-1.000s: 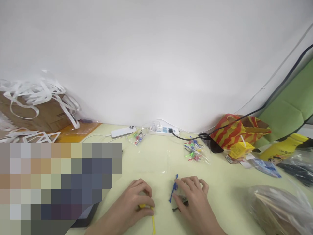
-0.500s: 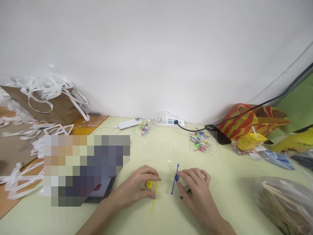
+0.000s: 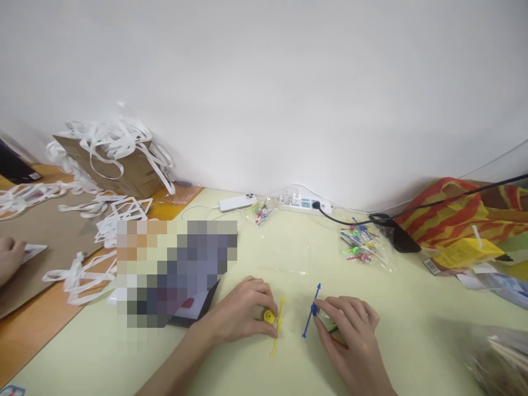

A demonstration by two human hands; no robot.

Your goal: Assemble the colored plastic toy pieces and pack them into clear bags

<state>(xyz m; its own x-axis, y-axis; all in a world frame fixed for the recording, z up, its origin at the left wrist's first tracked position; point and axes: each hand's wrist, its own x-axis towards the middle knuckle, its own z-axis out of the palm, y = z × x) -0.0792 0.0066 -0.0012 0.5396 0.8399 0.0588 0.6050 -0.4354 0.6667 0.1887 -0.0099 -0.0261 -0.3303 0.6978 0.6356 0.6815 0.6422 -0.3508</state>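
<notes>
My left hand (image 3: 241, 316) rests on the pale yellow table (image 3: 412, 308), its fingers closed on a small yellow propeller toy (image 3: 275, 324) whose thin blade points away from me. My right hand (image 3: 350, 335) lies a little to the right, gripping a small blue propeller toy (image 3: 311, 316) by its hub, with something dark and red tucked under the fingers. The two toys stand almost parallel, a hand's width apart.
A clear bag of coloured propeller parts (image 3: 358, 247) and a smaller bag (image 3: 259, 212) lie farther back, near a white phone (image 3: 238, 202) and a power strip (image 3: 304, 204). A tablet (image 3: 193, 308) sits left of my hand. Another person's hand (image 3: 10, 258) is far left among paper strips.
The view has swung left, so everything has slid right in the picture. The yellow toy has turned from lying flat under my left hand to standing beside the blue one.
</notes>
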